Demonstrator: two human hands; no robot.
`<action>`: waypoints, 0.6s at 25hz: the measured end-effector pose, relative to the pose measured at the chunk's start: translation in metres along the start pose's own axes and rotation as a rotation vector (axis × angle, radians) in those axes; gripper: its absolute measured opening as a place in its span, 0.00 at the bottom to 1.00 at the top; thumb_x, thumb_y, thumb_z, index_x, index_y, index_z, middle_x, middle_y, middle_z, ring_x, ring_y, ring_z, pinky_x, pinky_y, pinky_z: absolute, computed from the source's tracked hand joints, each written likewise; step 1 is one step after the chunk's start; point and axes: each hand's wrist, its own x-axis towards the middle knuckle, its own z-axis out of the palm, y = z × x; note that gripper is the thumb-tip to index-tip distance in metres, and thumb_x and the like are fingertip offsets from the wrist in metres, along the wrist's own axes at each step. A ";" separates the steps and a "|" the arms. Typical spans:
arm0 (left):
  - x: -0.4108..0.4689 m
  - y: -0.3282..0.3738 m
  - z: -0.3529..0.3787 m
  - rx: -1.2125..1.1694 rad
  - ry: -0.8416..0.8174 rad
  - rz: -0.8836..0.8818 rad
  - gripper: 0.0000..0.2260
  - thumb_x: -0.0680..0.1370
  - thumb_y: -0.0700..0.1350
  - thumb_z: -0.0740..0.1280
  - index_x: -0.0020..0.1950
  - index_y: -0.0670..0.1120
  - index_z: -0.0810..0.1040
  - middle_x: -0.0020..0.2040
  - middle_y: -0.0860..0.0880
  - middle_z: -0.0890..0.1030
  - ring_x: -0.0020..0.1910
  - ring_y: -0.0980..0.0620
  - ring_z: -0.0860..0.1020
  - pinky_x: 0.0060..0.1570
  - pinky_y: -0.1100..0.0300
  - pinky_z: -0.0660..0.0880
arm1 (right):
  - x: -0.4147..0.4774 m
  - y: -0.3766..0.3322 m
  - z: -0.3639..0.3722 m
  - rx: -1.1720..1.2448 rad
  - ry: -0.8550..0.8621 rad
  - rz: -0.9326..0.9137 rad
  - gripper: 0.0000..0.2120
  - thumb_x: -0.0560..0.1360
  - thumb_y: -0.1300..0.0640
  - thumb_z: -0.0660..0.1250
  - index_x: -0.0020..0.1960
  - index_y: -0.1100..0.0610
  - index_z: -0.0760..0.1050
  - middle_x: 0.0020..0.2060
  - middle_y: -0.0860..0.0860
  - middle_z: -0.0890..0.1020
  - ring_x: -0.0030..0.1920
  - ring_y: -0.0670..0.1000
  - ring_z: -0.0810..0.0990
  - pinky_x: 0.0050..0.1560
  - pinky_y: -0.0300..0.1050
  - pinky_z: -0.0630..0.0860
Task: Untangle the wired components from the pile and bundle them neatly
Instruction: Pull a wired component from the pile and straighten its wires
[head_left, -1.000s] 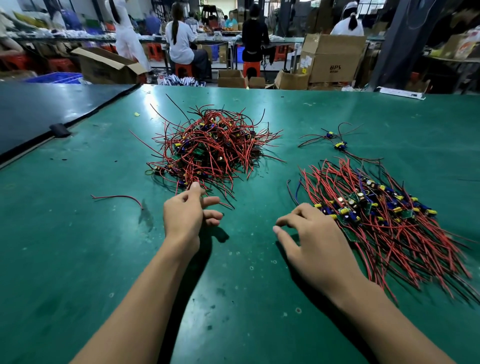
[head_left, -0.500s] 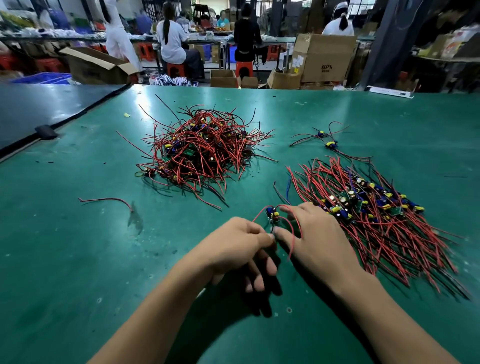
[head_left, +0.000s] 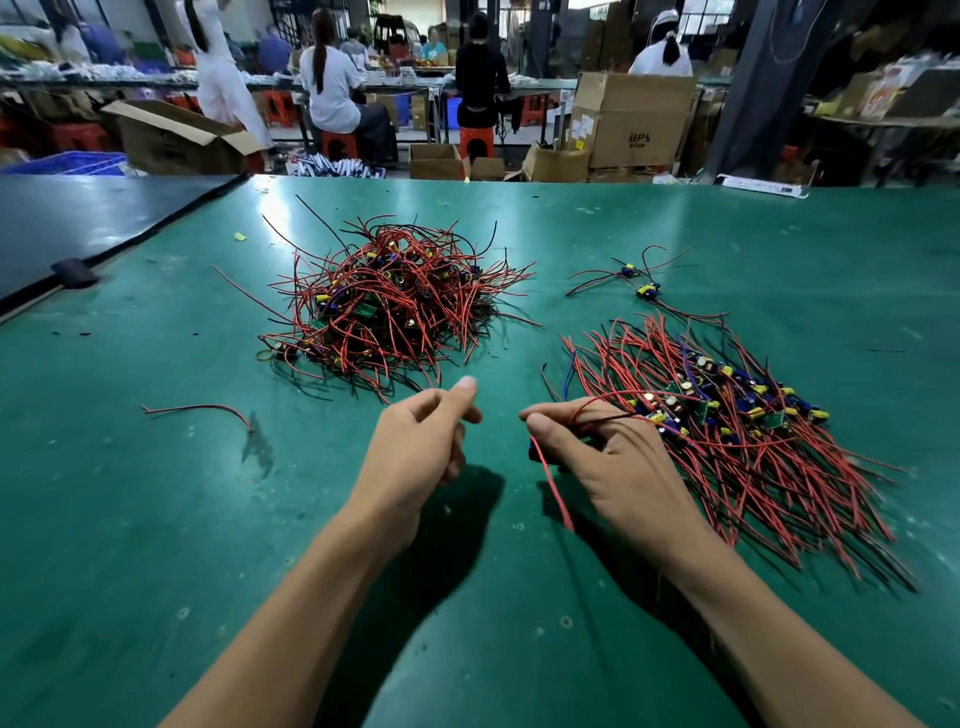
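A tangled pile of red and black wired components (head_left: 395, 306) lies on the green table (head_left: 156, 519) ahead of me, slightly left. To the right lies a laid-out bundle (head_left: 727, 431) with wires fanned toward me. My right hand (head_left: 608, 462) grips one wired component (head_left: 553, 480) at the bundle's near-left edge; a red wire hangs below my thumb. My left hand (head_left: 421, 441) hovers just left of it, near the pile's front edge, fingers loosely curled, holding nothing.
Two separate wired components (head_left: 641, 283) lie behind the bundle. A loose red wire (head_left: 202, 410) rests at the left. A black clip (head_left: 75, 273) sits on the seam to a dark table. Cardboard boxes (head_left: 634, 119) and seated people are beyond the far edge.
My left hand pulled a component from the pile and brought it to my right hand, which took hold of it. My left hand has now let go and drawn left.
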 end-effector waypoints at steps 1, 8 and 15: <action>0.002 -0.003 0.001 0.009 0.008 -0.054 0.18 0.78 0.57 0.66 0.44 0.42 0.79 0.30 0.48 0.75 0.23 0.53 0.71 0.24 0.65 0.67 | 0.000 -0.004 0.000 0.034 -0.020 0.005 0.07 0.75 0.50 0.72 0.49 0.51 0.85 0.41 0.43 0.87 0.43 0.42 0.86 0.45 0.32 0.78; -0.006 -0.004 0.008 -0.353 -0.491 -0.266 0.11 0.74 0.51 0.70 0.46 0.44 0.85 0.40 0.43 0.83 0.31 0.51 0.81 0.31 0.61 0.78 | -0.002 -0.013 0.004 0.121 -0.036 0.000 0.18 0.73 0.41 0.66 0.53 0.52 0.84 0.44 0.41 0.85 0.47 0.39 0.83 0.50 0.33 0.76; -0.009 -0.004 0.014 -0.479 -0.488 -0.301 0.10 0.69 0.36 0.71 0.50 0.42 0.84 0.41 0.40 0.83 0.34 0.48 0.82 0.35 0.60 0.80 | -0.001 -0.015 0.000 0.246 0.028 0.074 0.18 0.68 0.44 0.72 0.49 0.57 0.84 0.39 0.52 0.85 0.35 0.40 0.80 0.37 0.30 0.74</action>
